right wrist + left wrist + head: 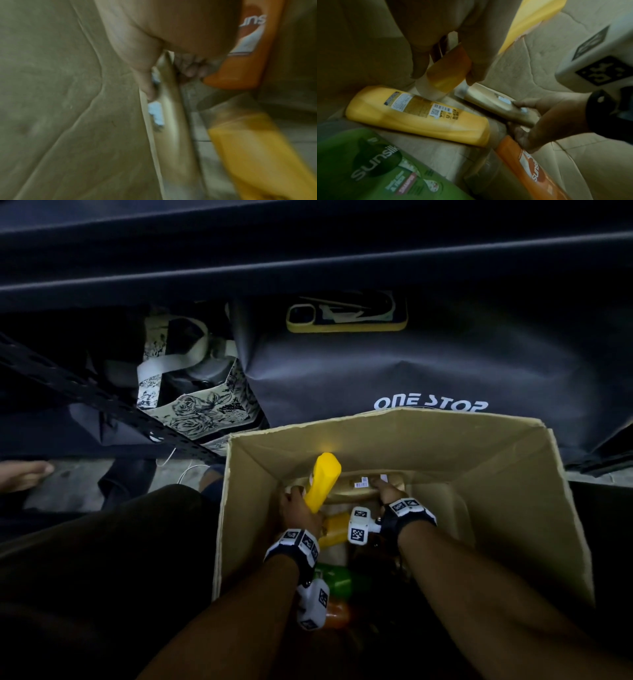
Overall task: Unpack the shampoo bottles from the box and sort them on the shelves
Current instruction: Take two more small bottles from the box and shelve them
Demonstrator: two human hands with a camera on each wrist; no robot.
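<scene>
An open cardboard box (513, 474) stands in front of me with several shampoo bottles on its floor. My left hand (298, 505) grips a yellow bottle (323, 481) and holds it tilted up above the others; its lower end (448, 70) shows between my fingers. My right hand (387, 491) grips a gold bottle (356, 486) lying against the far wall, thumb (145, 83) on its label side. A second yellow bottle (419, 115), a green bottle (376, 169) and an orange bottle (536, 173) lie flat in the box.
Dark fabric printed "ONE STOP" (430, 404) hangs behind the box, with a phone in a yellow case (346, 314) above it. A floral bag (191, 402) sits at the left beside a dark metal shelf rail (102, 402). Shelf edges (308, 268) run across the top.
</scene>
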